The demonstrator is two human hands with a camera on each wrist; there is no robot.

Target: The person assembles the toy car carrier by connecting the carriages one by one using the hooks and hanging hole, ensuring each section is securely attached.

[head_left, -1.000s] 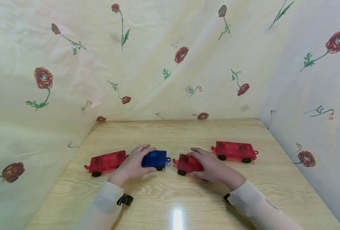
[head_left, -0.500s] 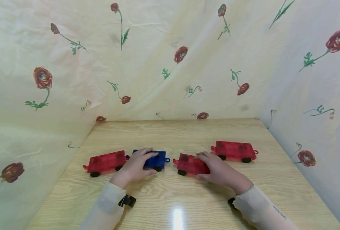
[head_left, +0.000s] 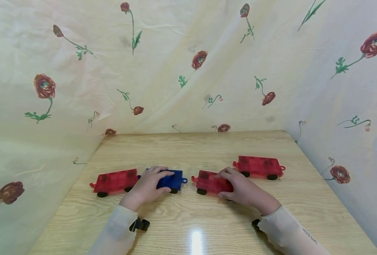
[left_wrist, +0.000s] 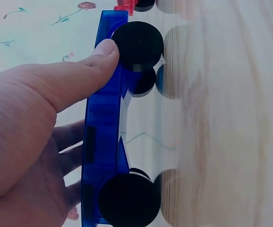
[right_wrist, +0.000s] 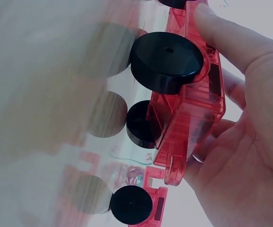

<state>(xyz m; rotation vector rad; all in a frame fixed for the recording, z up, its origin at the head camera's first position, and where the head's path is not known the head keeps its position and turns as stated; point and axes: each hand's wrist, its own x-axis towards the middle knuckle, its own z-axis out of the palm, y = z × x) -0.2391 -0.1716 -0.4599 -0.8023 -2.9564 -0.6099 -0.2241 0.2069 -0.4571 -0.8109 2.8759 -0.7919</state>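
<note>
Left fingers [left_wrist: 71, 158] hold the blue wagon [left_wrist: 101, 118] between them.

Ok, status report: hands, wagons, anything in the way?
Left fingers gripping blue translucent plastic wagon. Right fingers gripping red translucent plastic wagon. Blue loop and red hook facing, apart. No obstacle visible between them.

Flower-printed cloth [head_left: 163, 78] behind a wooden table [head_left: 182, 216]

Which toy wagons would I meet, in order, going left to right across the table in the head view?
First red toy wagon, blue toy wagon held by the left hand, second red toy wagon held by the right hand, third red toy wagon.
</note>
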